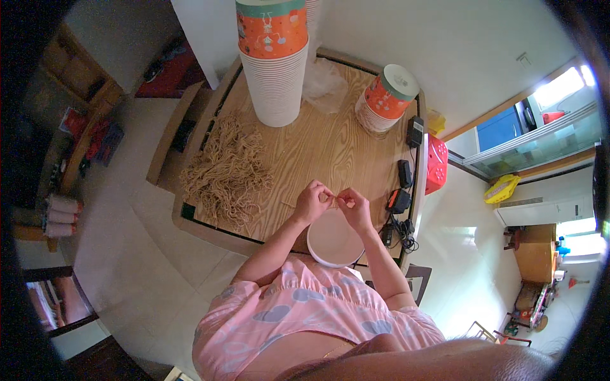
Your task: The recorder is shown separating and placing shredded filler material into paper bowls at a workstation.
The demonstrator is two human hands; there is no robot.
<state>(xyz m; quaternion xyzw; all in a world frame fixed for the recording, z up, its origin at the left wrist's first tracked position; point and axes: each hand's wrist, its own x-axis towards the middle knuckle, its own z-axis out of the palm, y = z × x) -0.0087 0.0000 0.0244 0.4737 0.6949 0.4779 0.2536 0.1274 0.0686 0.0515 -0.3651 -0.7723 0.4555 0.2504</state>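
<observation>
Just above the rim of a white paper bucket (332,236), my two hands meet with fingertips close together. My left hand (314,202) is closed in a pinch on a thin tan cord, a short end of which shows to the left of the hand. Opposite it, my right hand (354,207) pinches as well, at what looks like the same cord; the exact grip is too small to make out. The bucket's open mouth faces me, close to my body at the table's near edge. A big tangled heap of tan cords (230,168) lies to the left.
A tall stack of white buckets (274,86) with an orange printed one on top stands at the back. Another short stack (379,111) sits back right beside a crumpled clear plastic bag (324,82). Black adapters and cables (399,202) line the table's (305,159) right edge.
</observation>
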